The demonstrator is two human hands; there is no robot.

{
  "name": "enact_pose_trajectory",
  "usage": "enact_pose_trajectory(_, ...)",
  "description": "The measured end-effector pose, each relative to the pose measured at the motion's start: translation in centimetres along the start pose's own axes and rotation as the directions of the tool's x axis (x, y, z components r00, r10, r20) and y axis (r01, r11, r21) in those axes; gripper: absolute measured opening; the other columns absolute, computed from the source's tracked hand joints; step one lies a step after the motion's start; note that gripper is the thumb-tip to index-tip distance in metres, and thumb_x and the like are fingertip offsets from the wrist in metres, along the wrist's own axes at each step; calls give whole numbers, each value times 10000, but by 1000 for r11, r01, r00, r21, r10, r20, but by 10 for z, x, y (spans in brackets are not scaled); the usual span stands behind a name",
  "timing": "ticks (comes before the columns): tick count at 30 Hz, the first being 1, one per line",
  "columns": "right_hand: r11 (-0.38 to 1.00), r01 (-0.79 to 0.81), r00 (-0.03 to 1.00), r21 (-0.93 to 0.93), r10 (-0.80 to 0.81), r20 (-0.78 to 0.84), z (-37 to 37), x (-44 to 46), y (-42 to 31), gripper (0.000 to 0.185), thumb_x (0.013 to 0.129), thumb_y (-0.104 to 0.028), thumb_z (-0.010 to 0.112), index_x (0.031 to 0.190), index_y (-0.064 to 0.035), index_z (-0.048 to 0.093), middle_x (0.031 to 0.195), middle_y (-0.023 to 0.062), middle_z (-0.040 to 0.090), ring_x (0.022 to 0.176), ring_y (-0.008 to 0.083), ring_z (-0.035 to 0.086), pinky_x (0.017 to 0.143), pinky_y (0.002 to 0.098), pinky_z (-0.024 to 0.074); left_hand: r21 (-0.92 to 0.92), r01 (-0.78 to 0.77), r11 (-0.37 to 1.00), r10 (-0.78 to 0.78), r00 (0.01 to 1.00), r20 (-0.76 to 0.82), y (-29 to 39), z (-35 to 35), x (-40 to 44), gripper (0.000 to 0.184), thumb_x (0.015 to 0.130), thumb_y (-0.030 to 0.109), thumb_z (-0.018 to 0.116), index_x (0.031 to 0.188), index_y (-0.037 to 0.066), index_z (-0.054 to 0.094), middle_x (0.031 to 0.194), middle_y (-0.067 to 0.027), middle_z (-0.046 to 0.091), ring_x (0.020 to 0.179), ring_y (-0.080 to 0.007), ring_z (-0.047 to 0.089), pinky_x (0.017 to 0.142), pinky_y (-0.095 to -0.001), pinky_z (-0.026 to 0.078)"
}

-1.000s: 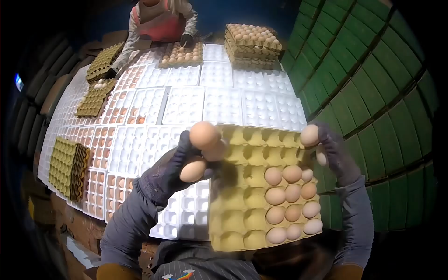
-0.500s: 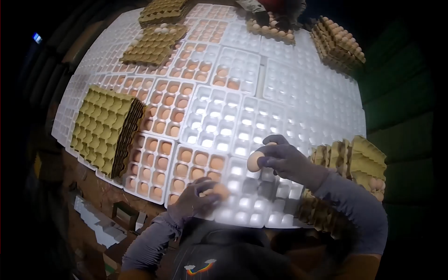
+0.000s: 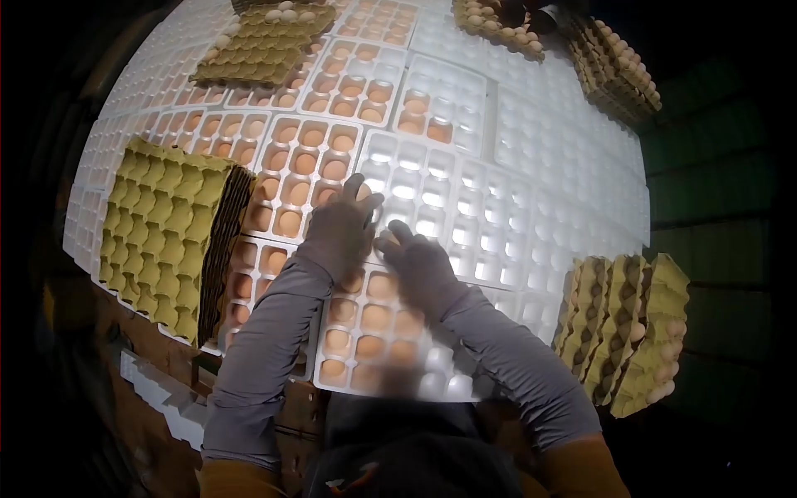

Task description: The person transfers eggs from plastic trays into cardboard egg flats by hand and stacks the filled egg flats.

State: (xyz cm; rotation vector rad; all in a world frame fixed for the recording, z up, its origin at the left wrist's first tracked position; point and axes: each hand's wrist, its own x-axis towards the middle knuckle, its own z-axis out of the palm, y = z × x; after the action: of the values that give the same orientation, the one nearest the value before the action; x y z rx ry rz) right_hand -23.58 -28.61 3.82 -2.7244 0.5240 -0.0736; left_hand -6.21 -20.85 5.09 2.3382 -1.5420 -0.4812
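My left hand (image 3: 336,236), in a grey glove, curls around an egg (image 3: 363,192) at the left edge of a white plastic tray (image 3: 407,137) with bare cups. Just to its right, my gloved right hand (image 3: 422,270) reaches over the same tray's near left corner. Its fingertips are closed on a pale egg (image 3: 388,237), mostly covered by the fingers. Under my wrists lies a nearer white tray (image 3: 332,378), with brown eggs (image 3: 376,317) in its left cups. Another tray of eggs (image 3: 297,193) sits left of my left hand.
A stack of yellowish pulp egg trays (image 3: 166,232) stands at the left. More pulp trays (image 3: 598,324), some with eggs, lean at the right. Another pulp tray (image 3: 266,46) lies at the far left, and stacked eggs (image 3: 618,70) stand far right. A person's hand (image 3: 544,18) shows at the top.
Both hands have moved forward over the bare-cupped tray, the right one also leftward, and are now close together. The view has shifted, and the near tray shows more of its eggs.
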Motion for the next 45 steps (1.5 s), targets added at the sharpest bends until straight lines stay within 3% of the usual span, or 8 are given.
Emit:
enact_pose_trajectory(9, 927, -21, 808, 375, 237, -540, 18, 37, 50, 489, 875, 40, 565, 1342, -108, 551, 1105, 153, 594, 1014, 375, 548, 892, 473, 463, -425, -222, 877, 70, 936, -345, 35, 38, 48, 397, 942, 143, 630, 1338, 166, 602, 1327, -159, 522, 1221, -348, 540, 966, -448, 497)
enact_pose_trajectory(13, 378, -39, 745, 925, 628, -226, -8, -27, 27, 489, 911, 127, 499, 1365, -48, 545, 1218, 121, 601, 1109, 242, 601, 956, 345, 493, -165, -292, 942, 232, 922, -309, 37, 77, 53, 548, 928, 15, 601, 1430, 223, 533, 1453, -137, 439, 1277, -366, 469, 1094, -475, 399)
enact_pose_trajectory(21, 400, -92, 931, 912, 359, -64, -90, -207, -23, 327, 972, -17, 593, 1296, -53, 620, 1180, 136, 654, 1113, 269, 634, 955, 362, 501, -564, -511, 649, 266, 847, -461, 184, 5, 46, 368, 930, -18, 595, 1287, 60, 648, 1275, -141, 611, 1141, -291, 624, 917, -374, 540)
enact_pose_trajectory(30, 521, 301, 941, 798, -26, -338, -206, -348, 34, 341, 959, -185, 680, 1273, -62, 629, 1270, 99, 633, 1217, 283, 581, 1025, 424, 476, -228, -841, 491, 812, 537, -231, 502, 15, -3, 334, 895, 218, 716, 1195, 85, 660, 1122, -116, 692, 1137, -323, 616, 984, -434, 487)
enact_pose_trajectory(36, 994, 98, 821, -37, -102, -562, -356, -460, 168, 160, 915, -105, 703, 1069, -63, 715, 1062, 70, 724, 939, 250, 710, 794, 365, 582, 14, -777, 630, 777, 630, 2, 576, 39, -3, 354, 885, 220, 691, 1206, 82, 632, 1161, -120, 683, 1183, -351, 587, 1015, -460, 457)
enact_pose_trajectory(37, 876, -185, 798, 446, 398, -452, -366, -462, 185, 191, 901, -127, 711, 1086, -81, 717, 1084, 59, 723, 920, 260, 711, 779, 364, 577, -31, -761, 648, 762, 648, 10, 580, 37, -2, 355, 884, 207, 688, 1211, 81, 633, 1156, -127, 684, 1169, -356, 594, 1014, -460, 459)
enact_pose_trajectory(43, 994, -17, 941, -111, -21, -338, -360, -424, 311, 445, 888, -249, 743, 1305, -129, 646, 1222, 112, 675, 1167, 265, 621, 1010, 393, 509, -870, -201, 450, 492, 869, 53, 578, 22, -5, 333, 1006, 185, 578, 1302, 34, 602, 1071, -100, 690, 1031, -237, 666, 923, -333, 510)
enact_pose_trajectory(45, 831, -198, 900, 519, 365, -240, -381, -427, 301, 445, 899, -249, 739, 1316, -128, 641, 1237, 88, 665, 1135, 220, 629, 968, 363, 532, -989, 72, 132, 356, 927, 115, 563, 10, 3, 373, 1030, 242, 562, 1335, 27, 576, 1173, -115, 648, 1023, -234, 679, 874, -346, 568)
